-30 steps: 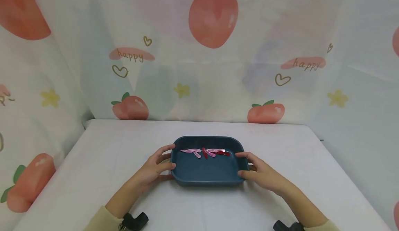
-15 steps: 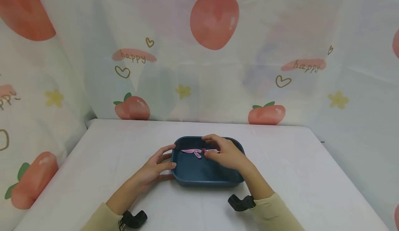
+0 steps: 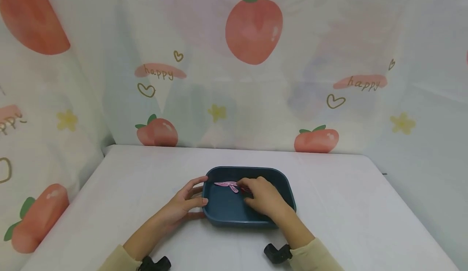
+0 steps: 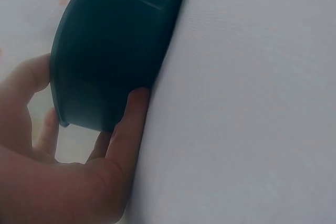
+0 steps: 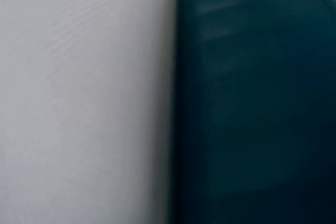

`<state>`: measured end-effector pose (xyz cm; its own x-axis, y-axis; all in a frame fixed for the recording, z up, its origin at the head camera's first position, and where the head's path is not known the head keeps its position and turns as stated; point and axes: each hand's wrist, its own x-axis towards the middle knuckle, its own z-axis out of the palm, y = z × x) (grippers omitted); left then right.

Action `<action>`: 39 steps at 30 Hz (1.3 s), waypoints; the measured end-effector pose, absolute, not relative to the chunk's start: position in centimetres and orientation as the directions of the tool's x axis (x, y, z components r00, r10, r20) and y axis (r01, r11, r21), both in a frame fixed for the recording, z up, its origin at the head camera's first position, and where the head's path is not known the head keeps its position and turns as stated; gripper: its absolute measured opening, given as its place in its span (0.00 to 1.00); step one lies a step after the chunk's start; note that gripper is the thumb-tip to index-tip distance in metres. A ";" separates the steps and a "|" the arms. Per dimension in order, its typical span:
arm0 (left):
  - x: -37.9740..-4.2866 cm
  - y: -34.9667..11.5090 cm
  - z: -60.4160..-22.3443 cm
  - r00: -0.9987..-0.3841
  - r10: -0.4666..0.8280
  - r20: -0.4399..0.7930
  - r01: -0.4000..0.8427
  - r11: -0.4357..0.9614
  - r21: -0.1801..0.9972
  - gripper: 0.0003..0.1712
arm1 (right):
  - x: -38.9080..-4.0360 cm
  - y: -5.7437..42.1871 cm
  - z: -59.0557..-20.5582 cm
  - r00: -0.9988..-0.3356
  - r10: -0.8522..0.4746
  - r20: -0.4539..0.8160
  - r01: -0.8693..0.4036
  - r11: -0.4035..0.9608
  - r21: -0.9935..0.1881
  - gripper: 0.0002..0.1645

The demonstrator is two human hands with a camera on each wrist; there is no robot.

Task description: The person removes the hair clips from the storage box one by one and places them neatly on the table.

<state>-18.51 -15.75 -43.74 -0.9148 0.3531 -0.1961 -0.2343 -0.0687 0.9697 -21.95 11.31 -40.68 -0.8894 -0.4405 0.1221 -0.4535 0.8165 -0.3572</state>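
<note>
Pink pieces (image 3: 228, 184) lie just beside the right grip (image 3: 264, 196), its hold hidden, the left grip (image 3: 177, 207) clasping the tray (image 3: 237, 223).

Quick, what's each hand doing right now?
Left hand: holding the blue tray by one end.
Right hand: at the pink and red pieces; whether it grips any cannot be told.

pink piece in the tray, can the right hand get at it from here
Probably yes: the right hand reaches into the blue tray, close beside the pink piece, with nothing visible between them. The left hand is at the tray's left end.
</note>
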 end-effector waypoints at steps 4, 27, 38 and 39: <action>-18.5 -15.8 -43.6 -0.916 0.360 -0.178 -0.222 -0.084 0.971 0.38 | -21.9 11.2 -40.7 -0.885 -0.432 0.177 -0.466 0.831 -0.304 0.22; -18.7 -15.9 -43.7 -0.909 0.383 -0.161 -0.217 -0.107 0.970 0.39 | -22.3 11.3 -40.8 -0.855 -0.470 0.219 -0.518 0.800 -0.303 0.18; -18.5 -15.9 -43.6 -0.913 0.370 -0.171 -0.217 -0.088 0.972 0.39 | -22.6 11.8 -40.4 -0.895 -0.394 0.207 -0.440 0.710 -0.550 0.12; -18.5 -15.9 -43.6 -0.913 0.370 -0.172 -0.219 -0.088 0.972 0.39 | -22.6 11.9 -40.2 -0.899 -0.397 0.187 -0.424 0.678 -0.600 0.13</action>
